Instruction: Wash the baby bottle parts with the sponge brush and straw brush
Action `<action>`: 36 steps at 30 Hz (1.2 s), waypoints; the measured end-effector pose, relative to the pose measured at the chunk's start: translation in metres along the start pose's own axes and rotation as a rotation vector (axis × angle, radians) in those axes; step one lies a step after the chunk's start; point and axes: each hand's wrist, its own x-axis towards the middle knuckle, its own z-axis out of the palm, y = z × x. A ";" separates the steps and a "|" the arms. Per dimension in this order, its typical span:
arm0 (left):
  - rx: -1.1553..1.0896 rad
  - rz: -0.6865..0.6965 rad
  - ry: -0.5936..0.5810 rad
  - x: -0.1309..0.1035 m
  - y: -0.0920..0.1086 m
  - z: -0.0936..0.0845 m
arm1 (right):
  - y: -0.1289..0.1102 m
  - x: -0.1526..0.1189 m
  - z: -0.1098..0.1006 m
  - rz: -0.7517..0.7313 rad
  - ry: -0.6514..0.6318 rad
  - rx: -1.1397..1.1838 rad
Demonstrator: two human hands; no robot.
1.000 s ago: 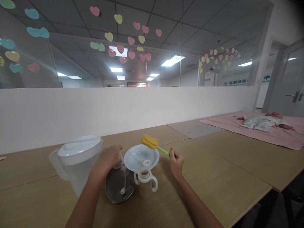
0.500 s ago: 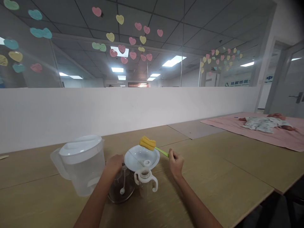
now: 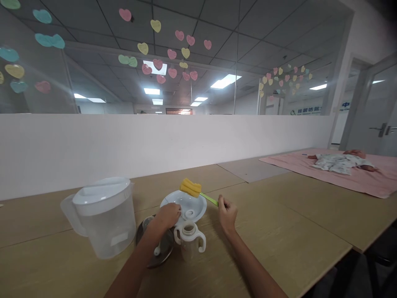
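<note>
My right hand (image 3: 227, 212) is closed around the green handle of a bottle brush (image 3: 209, 199). Its yellow sponge head (image 3: 190, 188) is above the far rim of a white bowl (image 3: 201, 210). My left hand (image 3: 169, 215) reaches over the bowl's near left side, fingers curled together; what they hold, if anything, is hidden. A white bottle ring (image 3: 190, 214) lies in the bowl beside those fingertips. Just in front stands an uncapped clear baby bottle (image 3: 190, 245) with two white handles. Partly covered by my left forearm is a round dark tray (image 3: 167, 247) with a small white-ended stick (image 3: 157, 251).
A large clear pitcher (image 3: 107, 223) with a white lid stands on the left of the wooden table (image 3: 273, 231). At the far right a baby doll (image 3: 336, 162) lies on a pink cloth (image 3: 369, 182). A low white wall (image 3: 173, 140) runs along the back.
My left hand has moved right and forward, from above the tray to over the bowl. My right hand keeps the brush in nearly the same place. The view has shifted slightly.
</note>
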 end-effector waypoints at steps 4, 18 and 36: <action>0.071 0.016 0.013 0.001 -0.003 -0.001 | -0.001 0.000 0.000 0.010 -0.011 -0.005; 0.118 0.003 0.042 0.005 -0.005 0.001 | -0.002 0.001 0.000 0.029 -0.011 0.008; -0.326 -0.112 0.365 0.006 -0.002 -0.017 | -0.001 0.001 0.001 0.064 -0.095 -0.033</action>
